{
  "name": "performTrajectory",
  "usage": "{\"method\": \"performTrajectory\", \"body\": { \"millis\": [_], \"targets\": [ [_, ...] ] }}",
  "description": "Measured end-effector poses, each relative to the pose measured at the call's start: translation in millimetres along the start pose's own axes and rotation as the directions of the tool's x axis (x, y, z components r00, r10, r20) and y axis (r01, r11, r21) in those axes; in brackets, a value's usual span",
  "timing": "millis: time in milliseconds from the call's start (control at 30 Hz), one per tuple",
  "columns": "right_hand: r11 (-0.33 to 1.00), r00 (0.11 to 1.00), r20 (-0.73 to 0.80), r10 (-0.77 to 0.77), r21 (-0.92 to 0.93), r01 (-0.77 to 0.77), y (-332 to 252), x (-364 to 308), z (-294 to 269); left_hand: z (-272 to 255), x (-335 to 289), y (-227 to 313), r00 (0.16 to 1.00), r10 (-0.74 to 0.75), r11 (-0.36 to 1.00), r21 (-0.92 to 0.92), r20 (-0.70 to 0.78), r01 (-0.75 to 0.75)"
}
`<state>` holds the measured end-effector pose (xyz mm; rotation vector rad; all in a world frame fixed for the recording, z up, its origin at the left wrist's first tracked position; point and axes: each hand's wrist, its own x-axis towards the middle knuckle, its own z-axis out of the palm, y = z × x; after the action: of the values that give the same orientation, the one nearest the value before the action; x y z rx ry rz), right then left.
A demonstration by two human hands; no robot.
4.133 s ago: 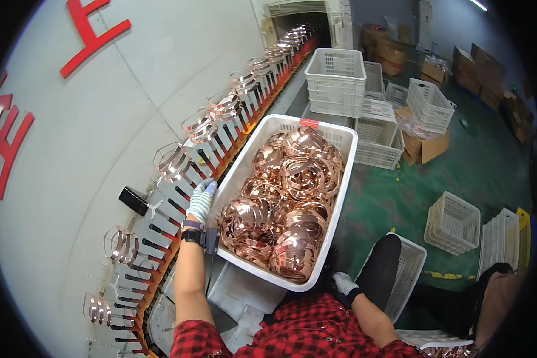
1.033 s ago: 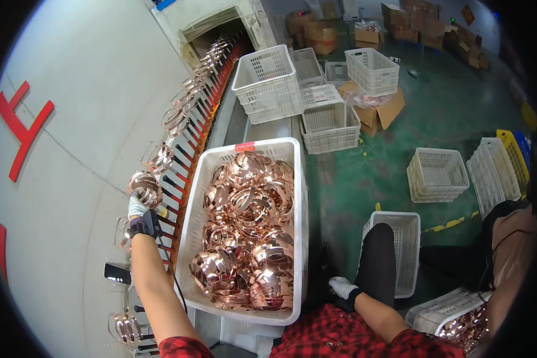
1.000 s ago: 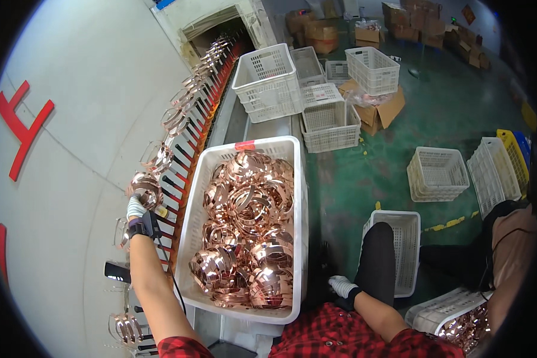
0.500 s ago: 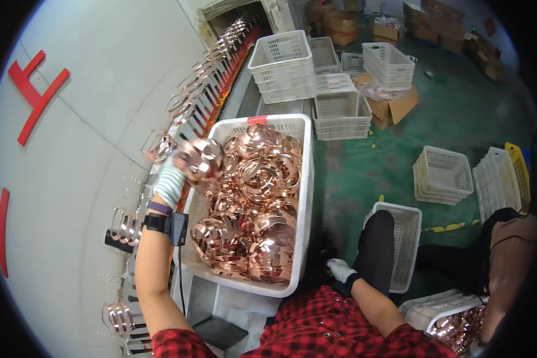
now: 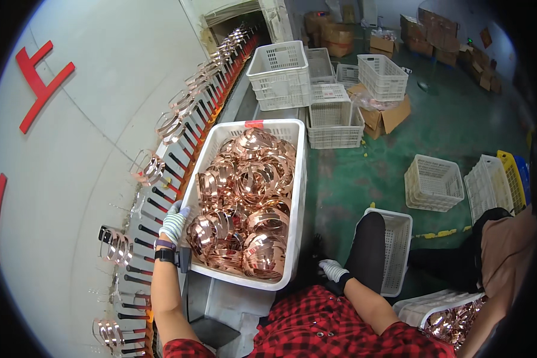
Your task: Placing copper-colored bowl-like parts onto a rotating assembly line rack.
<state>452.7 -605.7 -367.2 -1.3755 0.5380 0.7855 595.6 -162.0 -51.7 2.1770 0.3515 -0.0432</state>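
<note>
My left hand, in a striped white glove, is at the left rim of a large white plastic basket. Its fingers are extended with no piece in them; whether they press on the rim is unclear. Shiny copper-coloured banded metal pieces, curved into open rings, are heaped inside the basket. My right hand, gloved too, hangs low beside my dark-trousered leg, fingers loosely extended and seemingly empty. Left of the basket runs a row of black-and-red upright holders, several carrying similar copper-coloured pieces.
Stacked white crates stand beyond the basket, near an open cardboard box. More crates sit on the green floor. At the right, another person's arm reaches by a basket of shiny pieces. An opening lies at the row's far end.
My left hand has let go of the copper-coloured piece it held over the basket and has drawn back toward me to the left rim. My right hand stays low. The view has shifted slightly.
</note>
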Motion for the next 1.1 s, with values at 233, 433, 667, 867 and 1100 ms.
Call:
{"method": "performTrajectory", "body": {
  "millis": [233,433,667,867,1100],
  "targets": [
    [0.999,0.999,-0.032,-0.026,-0.040,0.025,-1,-4,-3,4,-4,8,0.992,0.066,0.984,-0.157,-0.105,-0.082],
    [1.000,0.999,-0.034,-0.003,0.004,0.003,-6,-5,-1,-8,-2,-10,0.977,0.028,0.800,-0.581,-0.212,-0.149],
    [1.000,1.000,-0.023,0.003,-0.017,-0.003,-4,-4,-1,-6,-3,-18,0.950,0.023,0.727,-0.648,-0.311,-0.229],
    [0.996,0.997,-0.019,0.080,0.051,-0.079,-2,2,-3,-4,-6,-8,0.947,0.018,0.729,-0.644,-0.322,-0.233],
    [0.999,1.000,-0.005,0.027,0.028,-0.026,-4,-1,-2,-10,-5,-8,0.897,-0.129,0.711,-0.670,-0.422,-0.213]
  ]
}}
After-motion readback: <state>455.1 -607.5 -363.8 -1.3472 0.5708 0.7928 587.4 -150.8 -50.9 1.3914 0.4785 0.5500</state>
